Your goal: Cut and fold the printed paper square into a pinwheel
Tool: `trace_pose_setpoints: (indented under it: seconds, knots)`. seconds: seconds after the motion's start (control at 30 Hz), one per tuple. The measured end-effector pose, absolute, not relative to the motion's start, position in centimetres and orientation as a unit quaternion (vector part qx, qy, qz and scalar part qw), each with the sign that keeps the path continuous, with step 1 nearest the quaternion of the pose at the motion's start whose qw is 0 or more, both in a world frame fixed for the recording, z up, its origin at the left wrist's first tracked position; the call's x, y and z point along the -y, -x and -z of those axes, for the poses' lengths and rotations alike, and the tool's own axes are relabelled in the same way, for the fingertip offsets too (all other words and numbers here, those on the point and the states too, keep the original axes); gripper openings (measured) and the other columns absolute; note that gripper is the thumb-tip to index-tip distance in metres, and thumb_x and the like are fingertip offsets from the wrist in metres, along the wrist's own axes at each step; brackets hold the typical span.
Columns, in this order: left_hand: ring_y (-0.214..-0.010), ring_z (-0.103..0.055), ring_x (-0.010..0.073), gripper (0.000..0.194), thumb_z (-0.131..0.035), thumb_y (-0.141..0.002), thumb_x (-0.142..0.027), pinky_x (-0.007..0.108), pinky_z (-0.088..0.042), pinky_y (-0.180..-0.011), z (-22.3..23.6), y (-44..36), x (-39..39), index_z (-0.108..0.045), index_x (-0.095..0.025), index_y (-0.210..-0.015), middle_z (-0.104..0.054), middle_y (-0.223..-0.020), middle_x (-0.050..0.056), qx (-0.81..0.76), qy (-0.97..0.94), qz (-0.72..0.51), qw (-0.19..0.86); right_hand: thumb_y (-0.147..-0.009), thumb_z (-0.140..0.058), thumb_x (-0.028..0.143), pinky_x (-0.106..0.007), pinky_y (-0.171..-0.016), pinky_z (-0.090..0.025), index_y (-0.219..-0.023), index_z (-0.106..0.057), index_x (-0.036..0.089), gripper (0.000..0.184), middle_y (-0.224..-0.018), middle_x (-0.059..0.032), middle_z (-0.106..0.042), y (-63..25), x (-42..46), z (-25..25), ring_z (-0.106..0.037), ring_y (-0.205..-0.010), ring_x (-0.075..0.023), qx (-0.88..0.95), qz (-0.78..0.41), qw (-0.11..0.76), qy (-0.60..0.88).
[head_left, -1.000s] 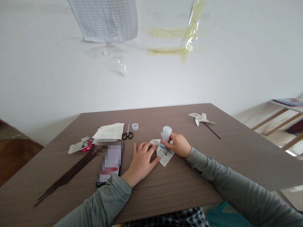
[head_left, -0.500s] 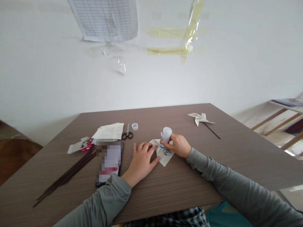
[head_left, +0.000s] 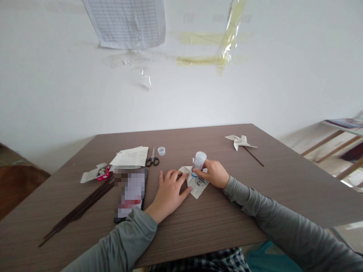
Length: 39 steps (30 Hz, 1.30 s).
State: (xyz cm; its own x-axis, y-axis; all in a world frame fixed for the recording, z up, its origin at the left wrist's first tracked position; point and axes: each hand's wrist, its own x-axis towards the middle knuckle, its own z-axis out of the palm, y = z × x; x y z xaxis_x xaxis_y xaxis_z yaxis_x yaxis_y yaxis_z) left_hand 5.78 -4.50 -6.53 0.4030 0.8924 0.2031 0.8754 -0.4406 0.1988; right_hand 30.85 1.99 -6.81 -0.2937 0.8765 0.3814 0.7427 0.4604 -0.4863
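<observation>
A small printed paper square (head_left: 196, 184) lies on the brown table (head_left: 215, 223). My left hand (head_left: 169, 193) rests flat on the paper's left part, fingers spread, holding it down. My right hand (head_left: 214, 173) grips a white glue stick (head_left: 198, 161), tilted with its lower end pressed on the paper near the middle. The glue stick's cap (head_left: 161, 151) stands apart, farther back on the table.
Scissors (head_left: 152, 160) and a stack of printed sheets (head_left: 131, 157) lie behind a phone (head_left: 131, 193). A small open box (head_left: 98, 173) and a bundle of thin dark sticks (head_left: 79, 210) sit at the left. A finished paper pinwheel on a stick (head_left: 240, 142) lies back right.
</observation>
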Motion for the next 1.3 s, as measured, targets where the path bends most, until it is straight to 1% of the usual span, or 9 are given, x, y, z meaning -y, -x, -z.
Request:
trace_pose_setpoints:
  seconds: [0.23, 0.63, 0.83, 0.9, 1.0, 1.07, 1.17, 1.23, 1.3]
  knots:
    - [-0.154, -0.062, 0.0428, 0.05, -0.077, -0.112, -0.039, 0.086, -0.034, -0.139, 6.1, -6.0, 4.6, -0.075, -0.033, -0.162, -0.076, -0.159, 0.014, -0.537, -0.835, -0.119, 0.031, -0.103, -0.089, 0.056, -0.038, -0.075, -0.06, -0.089, -0.08, 0.026, 0.034, -0.091, -0.0111, -0.091, -30.8, -1.9, 6.6, -0.088, -0.086, -0.0336, 0.798, -0.119, 0.307, 0.505]
    - [-0.156, -0.061, 0.0428, 0.049, -0.075, -0.113, -0.041, 0.087, -0.034, -0.139, 6.1, -5.9, 4.6, -0.074, -0.033, -0.161, -0.076, -0.159, 0.014, -0.534, -0.836, -0.119, 0.038, -0.104, -0.089, 0.05, -0.037, -0.076, -0.061, -0.096, -0.083, 0.025, 0.027, -0.093, -0.0096, -0.092, -31.0, -1.9, 6.4, -0.089, -0.087, -0.0329, 0.802, -0.125, 0.295, 0.503]
    - [-0.153, -0.062, 0.0426, 0.047, -0.076, -0.112, -0.041, 0.086, -0.035, -0.138, 6.6, -5.8, 4.5, -0.076, -0.034, -0.159, -0.077, -0.156, 0.013, -0.53, -0.837, -0.137, 0.029, -0.104, -0.088, 0.053, -0.037, -0.078, -0.064, -0.095, -0.084, 0.025, 0.03, -0.094, -0.01, -0.092, -31.4, -2.2, 6.6, -0.089, -0.087, -0.0321, 0.799, -0.148, 0.312, 0.493]
    - [-0.153, -0.061, 0.0429, 0.047, -0.076, -0.112, -0.041, 0.086, -0.034, -0.138, 6.7, -5.8, 4.5, -0.076, -0.034, -0.158, -0.077, -0.156, 0.013, -0.531, -0.835, -0.138, 0.031, -0.103, -0.088, 0.054, -0.038, -0.079, -0.066, -0.096, -0.084, 0.023, 0.032, -0.093, -0.0112, -0.092, -31.8, -2.5, 6.6, -0.089, -0.087, -0.033, 0.784, -0.173, 0.33, 0.497]
    - [-0.154, -0.061, 0.0434, 0.048, -0.077, -0.112, -0.041, 0.087, -0.033, -0.138, 6.6, -5.8, 4.6, -0.076, -0.033, -0.159, -0.076, -0.157, 0.014, -0.536, -0.833, -0.132, 0.038, -0.103, -0.085, 0.059, -0.043, -0.083, -0.072, -0.104, -0.087, 0.021, 0.037, -0.1, -0.0137, -0.093, -32.3, -3.0, 6.8, -0.091, -0.091, -0.0352, 0.747, -0.236, 0.398, 0.477]
    - [-0.154, -0.061, 0.0431, 0.048, -0.077, -0.112, -0.041, 0.087, -0.032, -0.139, 6.6, -5.8, 4.6, -0.076, -0.033, -0.159, -0.077, -0.157, 0.013, -0.537, -0.832, -0.132, 0.038, -0.103, -0.083, 0.065, -0.048, -0.088, -0.074, -0.109, -0.088, 0.021, 0.045, -0.105, -0.0148, -0.094, -32.7, -3.3, 7.0, -0.092, -0.095, -0.0365, 0.722, -0.268, 0.448, 0.453]
    - [-0.153, -0.062, 0.0425, 0.047, -0.077, -0.112, -0.041, 0.086, -0.033, -0.139, 6.7, -5.8, 4.6, -0.076, -0.035, -0.158, -0.077, -0.156, 0.013, -0.536, -0.832, -0.138, 0.034, -0.098, -0.085, 0.074, -0.053, -0.098, -0.075, -0.11, -0.09, 0.022, 0.053, -0.113, -0.0156, -0.094, -33.0, -3.6, 7.2, -0.092, -0.103, -0.038, 0.696, -0.281, 0.503, 0.429]
    - [-0.153, -0.062, 0.0429, 0.047, -0.076, -0.112, -0.041, 0.087, -0.034, -0.138, 6.8, -5.8, 4.6, -0.076, -0.035, -0.159, -0.077, -0.156, 0.013, -0.535, -0.833, -0.138, 0.036, -0.094, -0.09, 0.071, -0.052, -0.105, -0.074, -0.121, -0.09, 0.022, 0.056, -0.124, -0.016, -0.093, -33.0, -3.7, 7.2, -0.091, -0.112, -0.0373, 0.682, -0.279, 0.531, 0.418]
    - [-0.153, -0.062, 0.0435, 0.047, -0.076, -0.113, -0.04, 0.087, -0.034, -0.137, 6.9, -5.8, 4.6, -0.076, -0.034, -0.159, -0.077, -0.157, 0.013, -0.533, -0.834, -0.139, 0.038, -0.093, -0.093, 0.063, -0.049, -0.11, -0.071, -0.136, -0.087, 0.023, 0.059, -0.136, -0.0155, -0.091, -32.8, -3.7, 7.1, -0.089, -0.119, -0.0352, 0.677, -0.276, 0.541, 0.417]
